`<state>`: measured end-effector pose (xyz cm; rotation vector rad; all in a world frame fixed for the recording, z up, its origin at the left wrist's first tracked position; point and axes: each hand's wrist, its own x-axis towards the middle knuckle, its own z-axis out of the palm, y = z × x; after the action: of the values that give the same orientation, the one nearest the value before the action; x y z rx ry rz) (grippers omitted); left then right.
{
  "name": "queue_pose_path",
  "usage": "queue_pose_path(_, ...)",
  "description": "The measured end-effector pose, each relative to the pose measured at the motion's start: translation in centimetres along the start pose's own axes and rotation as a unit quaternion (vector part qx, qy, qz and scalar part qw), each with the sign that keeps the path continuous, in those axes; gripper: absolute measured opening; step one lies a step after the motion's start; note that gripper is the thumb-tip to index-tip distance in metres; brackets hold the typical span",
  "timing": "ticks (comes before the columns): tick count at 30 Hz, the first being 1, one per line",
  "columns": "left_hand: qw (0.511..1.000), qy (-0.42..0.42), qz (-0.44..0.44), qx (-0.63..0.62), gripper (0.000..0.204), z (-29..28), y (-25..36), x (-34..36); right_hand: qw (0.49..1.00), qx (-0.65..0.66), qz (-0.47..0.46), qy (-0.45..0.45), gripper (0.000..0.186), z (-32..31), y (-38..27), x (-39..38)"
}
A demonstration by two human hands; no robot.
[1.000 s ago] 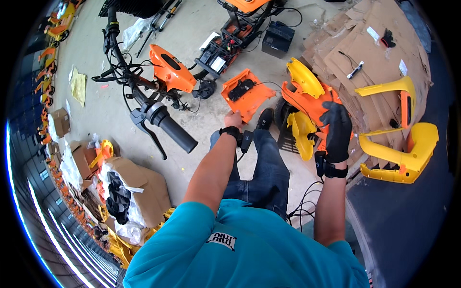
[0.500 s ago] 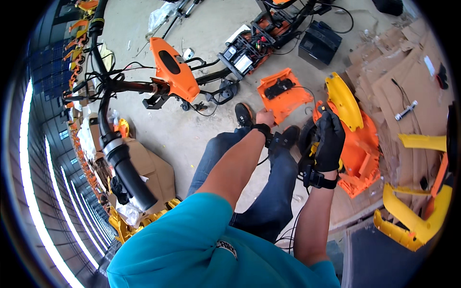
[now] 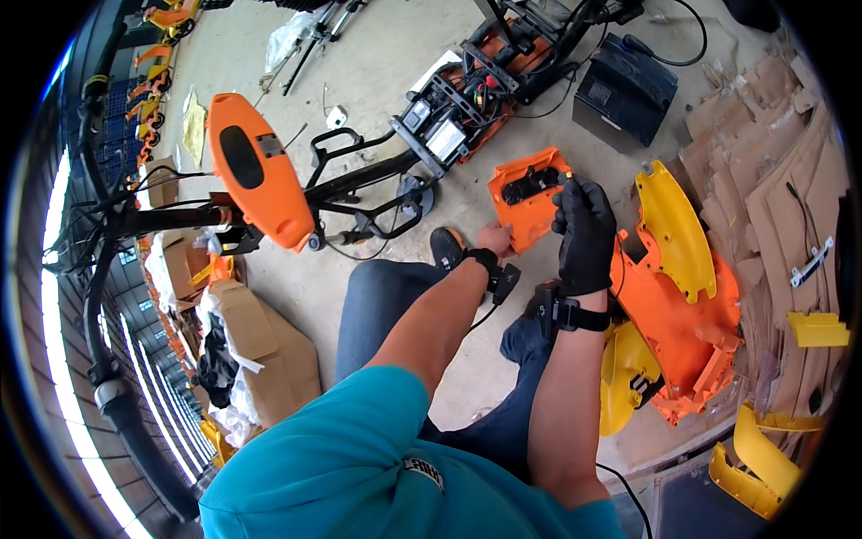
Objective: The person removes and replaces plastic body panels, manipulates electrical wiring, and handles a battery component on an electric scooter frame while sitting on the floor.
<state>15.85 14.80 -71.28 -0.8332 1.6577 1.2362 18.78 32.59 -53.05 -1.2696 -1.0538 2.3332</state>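
My bare left hand (image 3: 493, 240) grips the near-left corner of an orange plastic panel (image 3: 530, 218). On that panel sits a black fitting (image 3: 532, 185). My right hand (image 3: 585, 235), in a black glove, is raised at the panel's right edge with its fingers curled. A tiny yellowish spot shows at its fingertips; what they hold, if anything, is too small to make out. Both wrists wear black straps with small devices.
Ahead stands an orange and black vehicle frame (image 3: 359, 166) with exposed wiring. A black box (image 3: 624, 90) is at the far right. A large orange cover (image 3: 669, 314), yellow panels (image 3: 675, 229) and flattened cardboard (image 3: 763, 171) lie to the right. A carton (image 3: 274, 337) stands left.
My gloved right hand has moved left to the orange panel's edge, its fingers still curled. My left hand keeps hold of the panel, which now looks more tilted. The whole view has shifted.
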Motion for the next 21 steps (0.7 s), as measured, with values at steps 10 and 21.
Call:
queue_pose_path(10, 0.908, -0.006, -0.036, 0.417, 0.028, -8.6, 1.5, 9.0, 0.982, -0.144, -0.072, -0.096, 0.014, 5.5, 4.0, 12.7)
queue_pose_path(21, 0.812, 0.128, 0.383, 0.422, 0.028, -5.5, 12.8, 8.1, 0.845, -0.448, -0.233, -0.176, 0.009, 4.6, 12.1, 30.0)
